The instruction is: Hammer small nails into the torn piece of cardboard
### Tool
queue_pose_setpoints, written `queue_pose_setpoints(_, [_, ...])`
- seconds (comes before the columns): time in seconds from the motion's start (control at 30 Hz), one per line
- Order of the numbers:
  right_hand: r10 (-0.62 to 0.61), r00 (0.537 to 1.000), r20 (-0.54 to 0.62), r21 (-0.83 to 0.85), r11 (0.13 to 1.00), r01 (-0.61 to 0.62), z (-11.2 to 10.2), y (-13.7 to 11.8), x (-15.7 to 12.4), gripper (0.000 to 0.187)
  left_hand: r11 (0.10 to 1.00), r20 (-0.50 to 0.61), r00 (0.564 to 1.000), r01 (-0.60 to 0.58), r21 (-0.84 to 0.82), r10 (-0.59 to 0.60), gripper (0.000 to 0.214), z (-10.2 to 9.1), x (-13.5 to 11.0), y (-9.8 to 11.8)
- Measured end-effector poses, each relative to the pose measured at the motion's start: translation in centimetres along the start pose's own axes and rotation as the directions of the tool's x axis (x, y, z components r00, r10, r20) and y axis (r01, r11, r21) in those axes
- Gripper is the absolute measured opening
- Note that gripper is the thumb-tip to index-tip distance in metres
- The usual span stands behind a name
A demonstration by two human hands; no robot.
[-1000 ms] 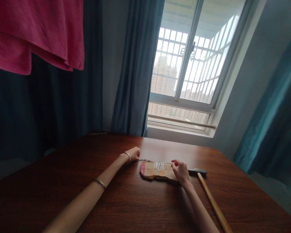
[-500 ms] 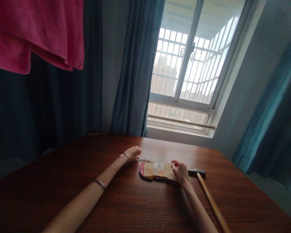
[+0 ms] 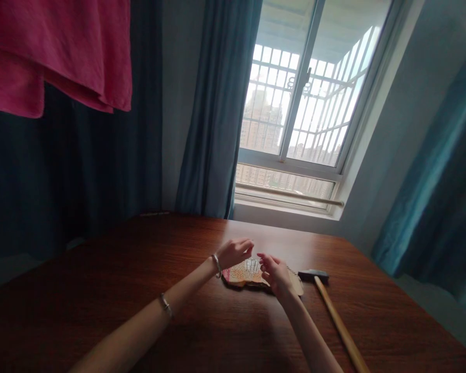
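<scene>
A flat, oblong board [image 3: 238, 274] dotted with rows of small dark marks lies on the table, pink at its left end and rough along its near edge. Several thin silvery pieces [image 3: 252, 266] sit around its middle; their kind is too small to tell. Just above the board's far edge, my left hand [image 3: 235, 253] is closed in a pinch, and whatever it holds cannot be made out. Facing it, my right hand [image 3: 276, 274] hovers over the board's right half, fingers loosely curled and apart, with nothing visible in them. Part of the board is hidden behind my right hand.
A hammer with a dark head [image 3: 314, 276] and long wooden handle [image 3: 341, 326] lies right of the board on the brown wooden table [image 3: 202, 321]. Behind are a barred window [image 3: 295, 103] and blue curtains [image 3: 213, 114]. A pink cloth [image 3: 81, 46] hangs at upper left.
My left hand has moved right, from beside the board's left end to above it. My right hand has shifted slightly left, its fingers now near the left hand's. The hammer stays put.
</scene>
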State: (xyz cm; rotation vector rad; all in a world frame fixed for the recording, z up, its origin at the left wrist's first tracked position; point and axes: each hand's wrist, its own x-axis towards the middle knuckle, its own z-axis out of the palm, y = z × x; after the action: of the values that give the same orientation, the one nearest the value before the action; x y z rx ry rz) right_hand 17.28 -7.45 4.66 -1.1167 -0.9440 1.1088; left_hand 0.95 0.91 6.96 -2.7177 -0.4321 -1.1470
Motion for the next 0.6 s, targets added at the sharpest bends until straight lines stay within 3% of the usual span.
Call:
queue_pose_setpoints(0.17, [0.063, 0.997, 0.049, 0.128, 0.989, -0.069, 0.3, 0.0, -0.4, 0.035, 0.99, 0.02, 0.992, -0.124, 0.064, 0.123, 0.017, 0.5, -0.2, 1.8])
queue_pose_setpoints(0.4, [-0.006, 1.0, -0.001, 0.044, 0.999, 0.007, -0.5, 0.5, 0.1, 0.038, 0.998, 0.062, 0.996, -0.066, 0.021, 0.064, 0.024, 0.3, -0.4, 1.6])
queue_pose_setpoints(0.5, [-0.11, 0.991, -0.071, -0.091, 0.99, 0.103, -2.1, 0.7, 1.1, 0.038, 0.99, 0.009, 0.993, 0.115, -0.082, -0.115, 0.035, 0.4, -0.2, 1.2])
queue_pose_setpoints(0.53, [-0.146, 0.986, -0.081, -0.145, 0.98, 0.134, -2.6, 0.8, 1.3, 0.037, 0.967, -0.023, 0.976, 0.209, -0.145, -0.215, 0.037, 0.7, -0.1, 1.0])
queue_pose_setpoints(0.6, [-0.207, 0.975, -0.077, -0.246, 0.952, 0.182, -3.5, 1.0, 1.7, 0.037, 0.86, -0.046, 0.901, 0.396, -0.323, -0.432, 0.04, 1.6, -0.2, 0.4])
